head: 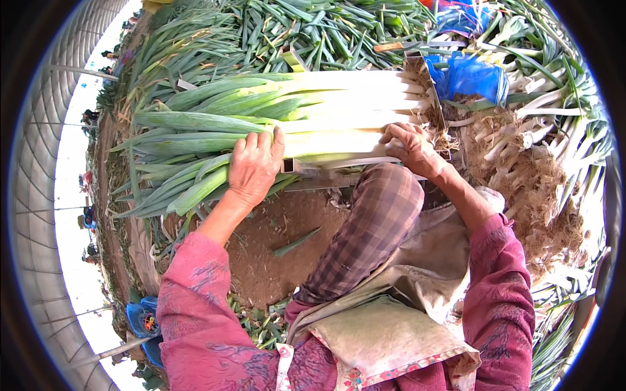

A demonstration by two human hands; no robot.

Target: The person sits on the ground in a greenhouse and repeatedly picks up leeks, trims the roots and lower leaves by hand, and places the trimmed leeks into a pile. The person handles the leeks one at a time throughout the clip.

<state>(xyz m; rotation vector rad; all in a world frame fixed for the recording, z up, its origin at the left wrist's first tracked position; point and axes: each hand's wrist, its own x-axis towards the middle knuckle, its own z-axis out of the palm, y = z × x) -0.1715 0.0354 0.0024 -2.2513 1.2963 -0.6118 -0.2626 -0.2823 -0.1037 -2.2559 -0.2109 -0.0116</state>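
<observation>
A row of long leeks lies side by side on a metal frame, green leaves to the left and white stems to the right. Their roots rest near the frame's upright end plate. My left hand grips the nearest leek where its green meets the white. My right hand is at the root end of the same leek, with thumb and fingers curled on the white stem. Parts of both grips are hidden, and the white stems are overexposed.
Piled leeks lie behind the frame, and more with matted roots lie at the right. A blue plastic net bag and a wooden-handled knife lie beyond the frame. My knee is close to its near edge. A blue basin stands lower left.
</observation>
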